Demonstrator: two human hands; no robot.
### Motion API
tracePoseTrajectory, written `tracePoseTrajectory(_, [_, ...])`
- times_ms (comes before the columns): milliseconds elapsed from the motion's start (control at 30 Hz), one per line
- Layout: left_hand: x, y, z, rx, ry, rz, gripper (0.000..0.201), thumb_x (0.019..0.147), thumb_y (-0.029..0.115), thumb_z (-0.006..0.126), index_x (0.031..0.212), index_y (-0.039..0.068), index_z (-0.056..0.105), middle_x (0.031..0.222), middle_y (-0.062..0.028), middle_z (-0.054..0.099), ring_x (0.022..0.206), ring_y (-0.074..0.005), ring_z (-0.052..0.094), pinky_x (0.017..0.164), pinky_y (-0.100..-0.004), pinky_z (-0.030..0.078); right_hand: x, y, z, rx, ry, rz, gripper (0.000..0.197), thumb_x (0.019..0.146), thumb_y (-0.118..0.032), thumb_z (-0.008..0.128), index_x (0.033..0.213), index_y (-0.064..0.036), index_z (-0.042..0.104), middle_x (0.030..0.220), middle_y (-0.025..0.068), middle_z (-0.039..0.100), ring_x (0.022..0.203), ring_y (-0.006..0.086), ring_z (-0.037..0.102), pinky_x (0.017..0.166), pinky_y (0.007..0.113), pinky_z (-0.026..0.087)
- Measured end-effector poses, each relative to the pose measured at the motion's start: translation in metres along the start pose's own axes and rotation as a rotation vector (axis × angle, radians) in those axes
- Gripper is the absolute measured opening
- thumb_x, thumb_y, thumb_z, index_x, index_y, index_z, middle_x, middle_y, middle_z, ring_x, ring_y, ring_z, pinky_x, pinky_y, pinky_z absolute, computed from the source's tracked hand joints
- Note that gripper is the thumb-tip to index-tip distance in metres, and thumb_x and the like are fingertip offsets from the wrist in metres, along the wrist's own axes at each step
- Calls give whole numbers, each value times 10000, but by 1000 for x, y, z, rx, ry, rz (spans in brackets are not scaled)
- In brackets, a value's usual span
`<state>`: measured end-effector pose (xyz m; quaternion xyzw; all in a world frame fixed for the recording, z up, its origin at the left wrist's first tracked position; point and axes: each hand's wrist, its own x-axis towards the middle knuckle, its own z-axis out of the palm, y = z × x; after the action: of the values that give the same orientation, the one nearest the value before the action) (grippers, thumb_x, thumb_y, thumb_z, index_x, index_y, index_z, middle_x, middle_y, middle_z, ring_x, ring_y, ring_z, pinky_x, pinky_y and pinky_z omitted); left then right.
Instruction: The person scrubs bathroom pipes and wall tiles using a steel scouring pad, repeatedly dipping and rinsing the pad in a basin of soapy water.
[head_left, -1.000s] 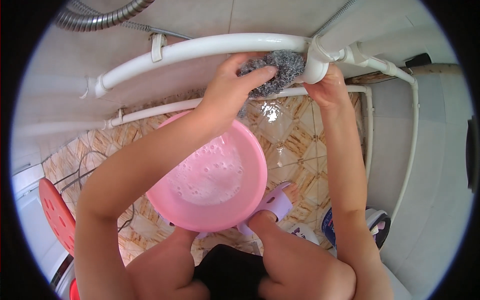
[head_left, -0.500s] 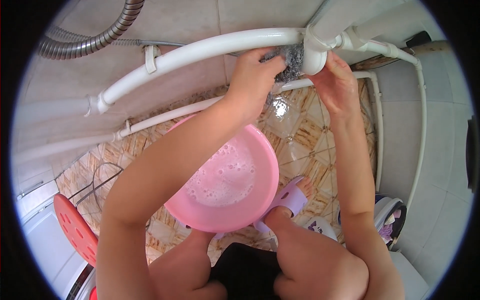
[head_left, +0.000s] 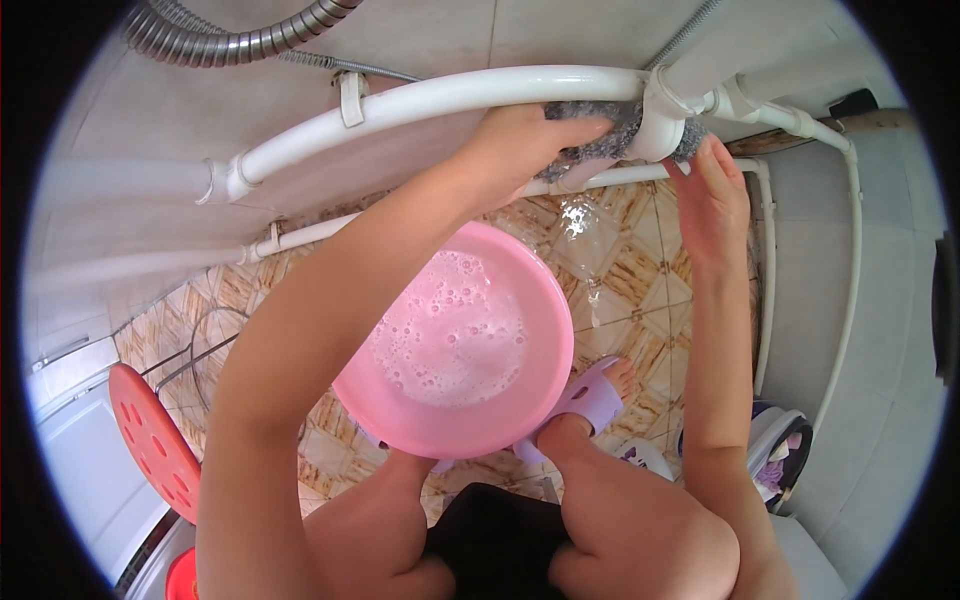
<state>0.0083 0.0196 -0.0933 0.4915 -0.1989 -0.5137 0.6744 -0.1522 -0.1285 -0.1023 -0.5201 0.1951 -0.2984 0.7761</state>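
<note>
A grey, fuzzy-looking wet scrubbing cloth [head_left: 618, 125] passes behind a white pipe fitting [head_left: 658, 132], and its other end comes out on the right side. My left hand [head_left: 515, 150] is closed on the cloth's left part, thumb on top, just under the curved white pipe [head_left: 420, 103]. At the fitting's right side, my right hand [head_left: 715, 195] pinches the cloth's right end; some of its fingers are hidden behind it. Below my left forearm stands a pink basin [head_left: 552, 340] of sudsy water [head_left: 450, 335].
A lower white pipe [head_left: 310, 235] runs along the wall near the tiled floor [head_left: 625, 245], which has shiny wet patches. A red stool seat with holes [head_left: 155, 440] leans at the left. A bin [head_left: 785, 455] stands at the right. Metal hose [head_left: 250, 45] hangs upper left.
The cloth's end now shows on the right of the fitting, in my right hand's fingers. My left hand has opened its grip out along the cloth. The whole view has shifted slightly.
</note>
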Motion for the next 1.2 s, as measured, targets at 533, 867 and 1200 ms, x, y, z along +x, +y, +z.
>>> tracePoseTrajectory(533, [-67, 25, -29, 443, -184, -167, 271, 838, 105, 593, 1099, 32, 596, 988, -6, 606, 840, -74, 547, 727, -226, 463, 60, 18, 18, 86, -548, 253, 336, 880, -262, 501, 1038, 26, 576, 974, 116, 627, 1057, 267, 541, 934, 406, 404])
tracePoseTrajectory(867, [-182, -15, -97, 517, -34, -378, 255, 821, 139, 614, 1062, 53, 614, 1038, -62, 611, 908, -123, 571, 781, -273, 467, -49, 72, 2, -177, 317, 228, 260, 902, -269, 500, 1000, -49, 597, 923, 29, 579, 881, 142, 523, 839, 310, 404])
tracePoseTrajectory(1200, [-221, -156, -105, 1595, -60, -24, 605, 793, 343, 651, 1298, 76, 452, 1367, -160, 399, 1279, -263, 367, 1001, -463, 330, -163, 72, 46, -507, -208, 399, 122, 904, -39, 480, 933, -23, 597, 958, 43, 532, 814, 124, 529, 771, 270, 431])
